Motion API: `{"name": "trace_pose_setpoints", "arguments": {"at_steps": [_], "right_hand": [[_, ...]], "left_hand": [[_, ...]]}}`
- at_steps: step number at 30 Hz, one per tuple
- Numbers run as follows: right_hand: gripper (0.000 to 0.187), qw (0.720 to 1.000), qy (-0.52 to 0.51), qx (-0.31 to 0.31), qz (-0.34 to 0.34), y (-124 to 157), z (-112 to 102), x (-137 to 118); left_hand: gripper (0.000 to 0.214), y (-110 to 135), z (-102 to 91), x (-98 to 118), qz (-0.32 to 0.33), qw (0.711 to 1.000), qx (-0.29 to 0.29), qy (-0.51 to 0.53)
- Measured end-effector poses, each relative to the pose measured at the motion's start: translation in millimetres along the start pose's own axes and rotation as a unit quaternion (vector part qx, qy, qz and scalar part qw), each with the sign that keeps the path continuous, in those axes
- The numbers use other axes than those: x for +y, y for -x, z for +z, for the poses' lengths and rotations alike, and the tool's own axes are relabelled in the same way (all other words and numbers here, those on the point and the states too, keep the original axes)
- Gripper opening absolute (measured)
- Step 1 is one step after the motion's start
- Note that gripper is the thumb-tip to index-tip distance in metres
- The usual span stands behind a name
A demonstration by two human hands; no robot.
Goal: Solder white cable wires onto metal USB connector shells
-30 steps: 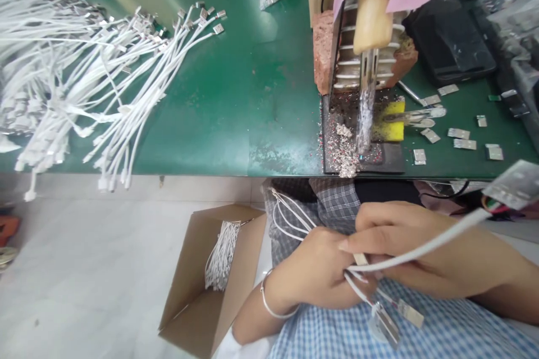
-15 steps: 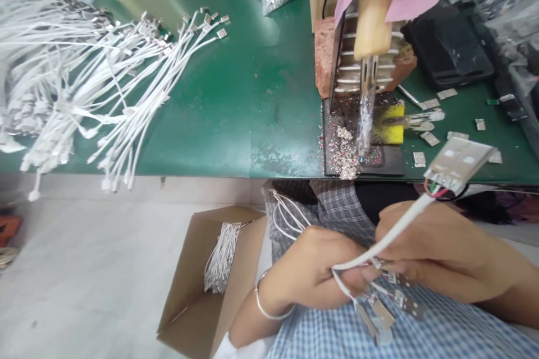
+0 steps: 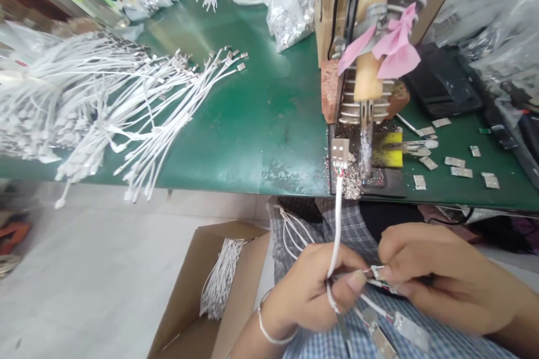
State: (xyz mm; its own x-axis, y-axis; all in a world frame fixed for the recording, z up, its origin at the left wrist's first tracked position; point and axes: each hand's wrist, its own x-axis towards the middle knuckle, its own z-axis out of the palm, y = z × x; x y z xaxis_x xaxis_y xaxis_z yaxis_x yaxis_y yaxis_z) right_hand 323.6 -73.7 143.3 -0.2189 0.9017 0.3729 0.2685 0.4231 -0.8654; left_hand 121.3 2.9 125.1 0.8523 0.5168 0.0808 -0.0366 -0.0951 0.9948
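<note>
My left hand (image 3: 324, 286) is closed around several white USB cables (image 3: 338, 219) above my lap. One cable stands up from the fist, its metal USB plug (image 3: 340, 152) uppermost with coloured wires showing at its base. Other plugs hang below the fist, among them a metal plug (image 3: 410, 330) at the lower right. My right hand (image 3: 438, 275) pinches a small USB connector (image 3: 378, 273) close to the left thumb, where thin coloured wires meet it. Part of that connector is hidden by the right fingers.
A soldering iron (image 3: 367, 140) with a wooden handle and pink cloth points down over a solder-littered pad (image 3: 389, 188). Loose metal connectors (image 3: 461, 171) lie to its right. Bundled white cables (image 3: 168, 129) cover the bench's left. Below stands a cardboard box (image 3: 240, 286) with cables inside.
The raised plug has swung left, from above my right hand to in front of the iron's pad. My hands remain close together, and the camera view has shifted, showing more of the bench's back.
</note>
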Motion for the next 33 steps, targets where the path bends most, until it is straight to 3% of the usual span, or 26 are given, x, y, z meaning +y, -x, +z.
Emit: {"name": "trace_pose_setpoints", "arguments": {"at_steps": [8,13,21,33], "right_hand": [[0.018,0.999,0.008,0.003,0.035,3.9,1.3,1.6],[0.019,0.999,0.018,0.026,0.041,1.7,2.7,2.7],[0.018,0.998,0.027,0.012,0.060,0.1,1.0,2.8],[0.016,0.998,0.007,0.010,0.064,-0.9,1.3,4.8]], "left_hand": [[0.014,-5.3,-1.5,-6.1,0.076,0.995,0.067,-0.006],[0.013,-5.8,-1.0,-5.4,0.074,0.994,0.085,-0.007],[0.013,-9.8,-2.5,-5.0,0.071,0.995,0.068,-0.003],[0.025,-5.3,-2.9,-0.1,-0.002,0.998,0.060,-0.004]]}}
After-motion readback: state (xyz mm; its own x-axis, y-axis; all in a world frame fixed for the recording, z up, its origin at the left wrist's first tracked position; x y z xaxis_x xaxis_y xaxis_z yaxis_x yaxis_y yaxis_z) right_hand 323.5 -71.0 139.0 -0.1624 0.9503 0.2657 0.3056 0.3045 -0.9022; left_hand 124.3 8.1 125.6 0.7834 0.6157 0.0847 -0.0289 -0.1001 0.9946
